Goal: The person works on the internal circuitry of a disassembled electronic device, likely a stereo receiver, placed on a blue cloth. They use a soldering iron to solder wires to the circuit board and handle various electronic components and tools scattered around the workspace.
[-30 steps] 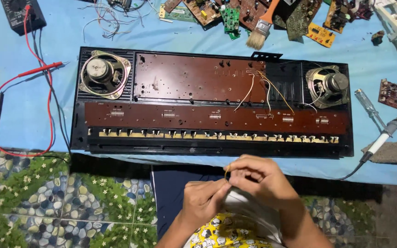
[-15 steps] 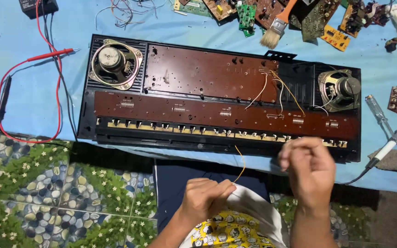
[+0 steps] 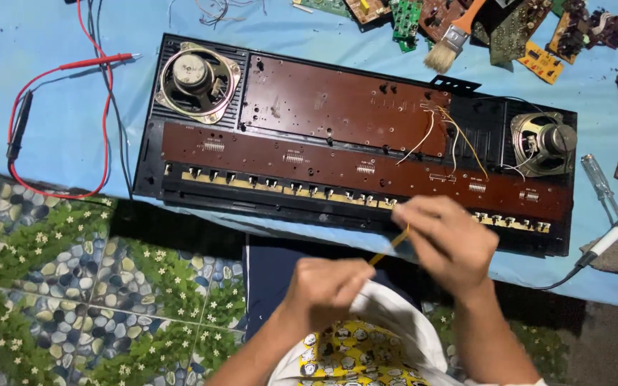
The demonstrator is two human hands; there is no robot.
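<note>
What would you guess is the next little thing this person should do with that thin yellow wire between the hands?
Probably carry the free end up to the long brown circuit board. The thin yellow wire is stretched between the left hand and right hand, just in front of the opened black keyboard case, joined to nothing visible.

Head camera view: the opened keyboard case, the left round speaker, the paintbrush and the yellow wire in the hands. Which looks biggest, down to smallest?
1. Keyboard case
2. Left speaker
3. Paintbrush, partly cut off
4. Yellow wire, thinnest
</note>
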